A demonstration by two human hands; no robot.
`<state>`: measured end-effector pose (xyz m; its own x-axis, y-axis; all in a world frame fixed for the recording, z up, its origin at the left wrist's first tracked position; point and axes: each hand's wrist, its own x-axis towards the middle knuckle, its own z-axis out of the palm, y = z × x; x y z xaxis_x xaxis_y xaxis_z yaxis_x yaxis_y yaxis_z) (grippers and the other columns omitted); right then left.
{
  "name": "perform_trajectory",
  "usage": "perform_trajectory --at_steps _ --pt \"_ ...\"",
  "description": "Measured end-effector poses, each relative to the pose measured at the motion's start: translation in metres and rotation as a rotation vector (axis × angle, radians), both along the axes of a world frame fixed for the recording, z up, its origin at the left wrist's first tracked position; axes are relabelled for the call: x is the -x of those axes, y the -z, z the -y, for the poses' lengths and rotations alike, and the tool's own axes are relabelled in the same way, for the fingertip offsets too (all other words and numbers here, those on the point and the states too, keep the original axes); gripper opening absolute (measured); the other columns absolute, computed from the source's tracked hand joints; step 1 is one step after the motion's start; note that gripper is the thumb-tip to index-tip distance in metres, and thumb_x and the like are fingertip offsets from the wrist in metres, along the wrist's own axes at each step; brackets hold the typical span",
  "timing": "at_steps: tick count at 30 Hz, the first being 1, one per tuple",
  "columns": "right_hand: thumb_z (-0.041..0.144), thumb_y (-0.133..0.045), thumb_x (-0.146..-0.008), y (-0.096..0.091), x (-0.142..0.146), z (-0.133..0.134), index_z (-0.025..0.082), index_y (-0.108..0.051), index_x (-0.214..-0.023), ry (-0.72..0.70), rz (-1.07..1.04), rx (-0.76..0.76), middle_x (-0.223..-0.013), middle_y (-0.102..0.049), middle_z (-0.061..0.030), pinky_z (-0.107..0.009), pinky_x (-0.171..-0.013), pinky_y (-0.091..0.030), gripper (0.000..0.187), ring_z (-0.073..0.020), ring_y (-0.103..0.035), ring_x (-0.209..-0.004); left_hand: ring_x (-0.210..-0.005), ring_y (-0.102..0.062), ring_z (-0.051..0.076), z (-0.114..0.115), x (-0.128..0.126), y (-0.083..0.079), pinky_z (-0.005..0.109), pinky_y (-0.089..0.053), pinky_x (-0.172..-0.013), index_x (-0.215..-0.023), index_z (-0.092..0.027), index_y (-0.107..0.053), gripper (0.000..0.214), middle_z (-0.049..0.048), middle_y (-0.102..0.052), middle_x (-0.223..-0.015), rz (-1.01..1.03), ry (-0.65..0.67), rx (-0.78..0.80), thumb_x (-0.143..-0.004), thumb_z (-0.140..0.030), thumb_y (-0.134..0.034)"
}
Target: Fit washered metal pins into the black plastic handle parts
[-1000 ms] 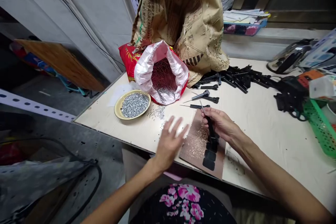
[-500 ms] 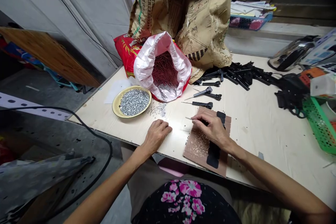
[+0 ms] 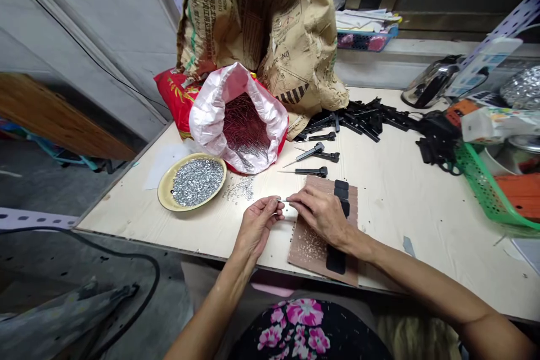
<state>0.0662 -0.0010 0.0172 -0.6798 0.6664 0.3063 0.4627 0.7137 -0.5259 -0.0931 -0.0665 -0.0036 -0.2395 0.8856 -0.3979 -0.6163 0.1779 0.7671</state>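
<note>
My right hand (image 3: pixel 323 216) is closed around a thin metal pin (image 3: pixel 282 200) that points left. Its other end meets the pinched thumb and forefinger of my left hand (image 3: pixel 259 225); whether a small piece is also between those fingertips is hidden. Under my right hand lies a brown board (image 3: pixel 310 270) with black pads and scattered pale specks. A yellow bowl (image 3: pixel 165 198) full of small shiny metal pieces stands left of my hands. Loose pieces (image 3: pixel 238 188) are strewn beside it. Behind them, an open bag (image 3: pixel 211 118) holds many long thin pins.
Several black parts with thin pins (image 3: pixel 312 171) lie beyond the board, and a pile of black parts (image 3: pixel 371 115) behind them. A large brown paper sack (image 3: pixel 304 45) stands at the back. At right are a green basket (image 3: pixel 476 180) and a kettle (image 3: pixel 428 81).
My left hand has lifted off the table, turned, and pinched at the pin's end. My right hand, still gripping the pin, has come to meet it. The camera view has shifted right.
</note>
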Motion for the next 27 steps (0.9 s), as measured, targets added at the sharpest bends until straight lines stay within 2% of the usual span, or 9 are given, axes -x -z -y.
perform_trajectory --at_steps 4,9,12,15,20,22,24,27 --pt "0.028 -0.043 -0.096 0.0 -0.004 0.0 0.021 -0.065 -0.102 0.048 0.041 -0.095 -0.087 -0.062 -0.0036 -0.023 -0.061 -0.04 0.024 -0.0133 -0.058 -0.075 -0.06 -0.059 0.009 -0.005 -0.003 0.001 0.023 -0.048 -0.064 -0.084 -0.011 -0.069 0.028 0.0035 -0.069 -0.071 -0.11 -0.021 -0.018 -0.064 -0.029 -0.078" --pt "0.022 -0.045 -0.093 -0.003 -0.007 0.001 0.019 -0.065 -0.094 0.09 0.059 -0.241 -0.087 -0.064 -0.0048 -0.026 -0.067 -0.04 0.021 -0.0156 -0.058 -0.08 -0.06 -0.06 0.01 -0.009 -0.009 0.003 0.025 -0.048 -0.066 -0.084 -0.012 -0.07 0.026 0.0038 -0.07 -0.072 -0.279 -0.039 -0.051 -0.067 -0.029 -0.076" --pt "0.023 -0.042 -0.095 -0.005 -0.01 0.002 0.018 -0.065 -0.091 0.12 0.076 -0.272 -0.084 -0.064 -0.0055 -0.027 -0.067 -0.041 0.024 -0.0157 -0.057 -0.078 -0.061 -0.06 0.01 -0.011 -0.014 0.003 0.026 -0.049 -0.067 -0.084 -0.013 -0.07 0.026 0.0035 -0.07 -0.073 -0.329 -0.055 -0.063 -0.066 -0.031 -0.076" --pt "0.025 -0.041 -0.096 -0.004 -0.014 0.001 0.017 -0.065 -0.092 0.143 0.07 -0.232 -0.081 -0.063 -0.0056 -0.026 -0.066 -0.041 0.026 -0.0145 -0.057 -0.074 -0.061 -0.061 0.01 -0.014 -0.018 0.003 0.026 -0.049 -0.068 -0.084 -0.014 -0.071 0.026 0.0032 -0.07 -0.074 -0.37 -0.062 -0.075 -0.066 -0.032 -0.075" --pt "0.025 -0.043 -0.095 0.004 -0.025 -0.001 0.018 -0.064 -0.095 0.135 0.05 -0.214 -0.085 -0.062 -0.0051 -0.025 -0.068 -0.042 0.022 -0.0152 -0.057 -0.078 -0.061 -0.06 0.011 -0.019 -0.025 0.004 0.026 -0.049 -0.068 -0.085 -0.013 -0.071 0.027 0.0041 -0.07 -0.074 -0.397 0.001 -0.068 -0.067 -0.032 -0.074" --pt "0.027 -0.041 -0.096 0.005 -0.03 -0.002 0.018 -0.064 -0.095 0.144 0.051 -0.191 -0.084 -0.062 -0.0052 -0.026 -0.067 -0.041 0.024 -0.0151 -0.056 -0.077 -0.063 -0.061 0.011 -0.02 -0.027 0.002 0.026 -0.049 -0.069 -0.086 -0.013 -0.071 0.025 0.0038 -0.07 -0.074 -0.466 0.027 -0.07 -0.07 -0.033 -0.072" --pt "0.029 -0.041 -0.096 0.006 -0.035 -0.004 0.018 -0.064 -0.096 0.145 0.028 -0.096 -0.085 -0.062 -0.0051 -0.025 -0.065 -0.041 0.025 -0.0145 -0.056 -0.076 -0.066 -0.062 0.013 -0.019 -0.03 -0.002 0.027 -0.048 -0.072 -0.086 -0.015 -0.071 0.023 0.0033 -0.07 -0.073 -0.6 0.053 -0.069 -0.072 -0.034 -0.07" --pt "0.03 -0.043 -0.095 0.005 -0.043 -0.008 0.018 -0.063 -0.091 0.101 -0.064 0.164 -0.083 -0.063 -0.0022 -0.023 -0.064 -0.041 0.023 -0.0125 -0.057 -0.073 -0.073 -0.064 0.016 -0.019 -0.034 -0.008 0.027 -0.048 -0.075 -0.086 -0.018 -0.073 0.02 0.0038 -0.071 -0.078 -0.834 0.073 -0.092 -0.073 -0.033 -0.068"
